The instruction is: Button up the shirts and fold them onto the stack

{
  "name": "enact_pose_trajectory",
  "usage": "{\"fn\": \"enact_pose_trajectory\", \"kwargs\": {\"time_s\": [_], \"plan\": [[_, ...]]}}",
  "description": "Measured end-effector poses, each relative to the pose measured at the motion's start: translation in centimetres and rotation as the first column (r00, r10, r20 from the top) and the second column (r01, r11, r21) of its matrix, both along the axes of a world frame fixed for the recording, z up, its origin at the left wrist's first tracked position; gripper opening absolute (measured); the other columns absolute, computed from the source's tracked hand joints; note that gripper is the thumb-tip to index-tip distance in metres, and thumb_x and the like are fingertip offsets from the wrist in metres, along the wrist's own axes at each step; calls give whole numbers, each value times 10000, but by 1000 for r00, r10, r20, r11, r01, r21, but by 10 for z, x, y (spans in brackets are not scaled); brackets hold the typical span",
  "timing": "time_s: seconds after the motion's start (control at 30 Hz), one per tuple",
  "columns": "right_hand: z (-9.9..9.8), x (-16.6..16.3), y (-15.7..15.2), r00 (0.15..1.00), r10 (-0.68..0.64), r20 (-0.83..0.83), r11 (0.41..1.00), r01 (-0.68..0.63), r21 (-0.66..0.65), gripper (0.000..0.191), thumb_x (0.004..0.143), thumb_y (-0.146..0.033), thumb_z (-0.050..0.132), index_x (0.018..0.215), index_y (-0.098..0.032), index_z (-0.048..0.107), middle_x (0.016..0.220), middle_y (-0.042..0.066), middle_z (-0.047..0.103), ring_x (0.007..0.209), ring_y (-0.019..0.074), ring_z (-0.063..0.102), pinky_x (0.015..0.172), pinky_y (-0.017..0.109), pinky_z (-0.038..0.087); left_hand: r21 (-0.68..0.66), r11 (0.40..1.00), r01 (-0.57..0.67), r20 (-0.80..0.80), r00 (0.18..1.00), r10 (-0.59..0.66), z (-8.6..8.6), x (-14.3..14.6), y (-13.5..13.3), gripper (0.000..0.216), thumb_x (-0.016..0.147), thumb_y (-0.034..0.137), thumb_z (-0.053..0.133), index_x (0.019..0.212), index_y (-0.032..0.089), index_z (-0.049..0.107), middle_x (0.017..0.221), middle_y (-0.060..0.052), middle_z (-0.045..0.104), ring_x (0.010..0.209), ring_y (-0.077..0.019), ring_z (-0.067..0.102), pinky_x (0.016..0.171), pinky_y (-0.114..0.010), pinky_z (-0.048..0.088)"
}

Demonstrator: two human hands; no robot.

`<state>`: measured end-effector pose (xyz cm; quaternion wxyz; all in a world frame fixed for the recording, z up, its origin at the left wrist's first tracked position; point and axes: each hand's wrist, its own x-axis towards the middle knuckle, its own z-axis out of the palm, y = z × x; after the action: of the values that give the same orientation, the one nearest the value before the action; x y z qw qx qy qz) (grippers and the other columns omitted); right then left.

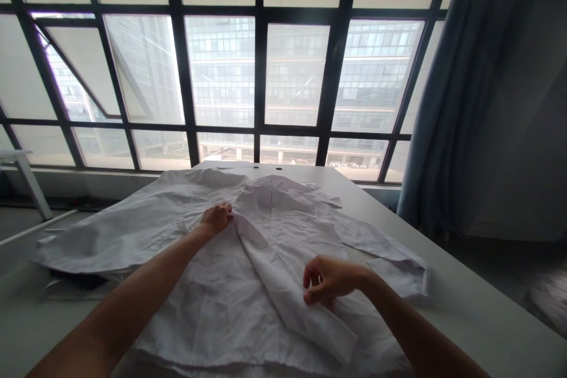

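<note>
Two bare hands over a white button-up shirt (266,283) spread on a white table (460,266).
The left hand (215,218) reaches forward, pinching the shirt's folded front edge; the right hand (331,279) hangs half-curled over the shirt's middle, gripping nothing visible, wrist bent.

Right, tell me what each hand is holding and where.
The left hand pinches the upper end of the folded-over strip of a white shirt. The right hand curls at that strip's edge; whether it grips cannot be told.
</note>
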<state>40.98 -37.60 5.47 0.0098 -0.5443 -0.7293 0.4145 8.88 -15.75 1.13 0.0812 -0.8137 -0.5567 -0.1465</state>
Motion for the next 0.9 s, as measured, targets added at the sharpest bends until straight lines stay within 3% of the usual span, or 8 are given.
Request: {"fn": "enact_pose_trajectory", "kwargs": {"time_s": [0.27,0.4,0.57,0.63,0.77,0.8,0.83,0.9], "plan": [[-6,-22,-6,991,-60,120,986,41,160,599,508,-462,873,996,-189,658,848,-1,659,694,139,568,576,223,397,4,988,-153,53,987,153,15,-1,1,346,910,213,411,1224,162,547,985,-138,716,965,-282,683,829,-371,496],[1,-27,-9,979,-6,206,969,-46,243,345,616,-406,797,815,-174,638,802,-4,603,693,141,519,552,229,347,-34,985,-172,90,981,174,13,-8,1,372,916,208,391,1247,173,555,1054,-135,708,1002,-278,675,830,-358,504],[9,-26,-9,989,-84,124,929,33,369,118,649,-150,651,750,-171,596,746,-5,599,681,134,523,566,217,336,-44,999,-14,29,999,16,8,-8,-1,332,831,176,514,1138,220,631,1228,-85,637,1084,-265,631,861,-352,506],[14,-23,-9,964,-233,126,820,126,558,135,663,-90,581,770,-172,598,772,18,627,701,146,543,598,226,344,-38,999,5,16,1000,-5,8,-6,-1,267,831,193,532,1073,202,646,1179,-95,647,1049,-276,639,849,-371,509],[34,-19,-17,861,-506,49,390,177,904,205,752,-68,493,837,-174,646,882,81,661,777,188,578,687,271,363,15,999,-46,72,996,44,11,-5,0,316,920,219,429,1195,157,571,1157,-152,643,1033,-287,641,872,-405,496],[38,-18,-20,870,-490,56,367,148,918,202,771,-82,497,842,-177,660,890,86,665,784,196,584,696,280,371,28,998,-61,98,994,58,11,-6,1,350,925,212,418,1250,154,536,1189,-160,633,1047,-286,637,885,-403,492],[42,-18,-23,894,-440,82,412,120,903,181,785,-109,519,842,-184,674,888,85,672,782,201,592,696,284,381,35,997,-72,120,990,67,10,-7,2,384,919,199,423,1290,154,508,1223,-160,623,1063,-285,632,896,-397,488],[46,-18,-29,958,-250,142,668,65,742,128,792,-206,607,877,-207,704,874,65,694,752,198,615,665,275,412,26,997,-79,144,987,75,7,-11,4,424,888,163,447,1309,155,500,1263,-150,614,1085,-285,626,911,-386,486]]}}
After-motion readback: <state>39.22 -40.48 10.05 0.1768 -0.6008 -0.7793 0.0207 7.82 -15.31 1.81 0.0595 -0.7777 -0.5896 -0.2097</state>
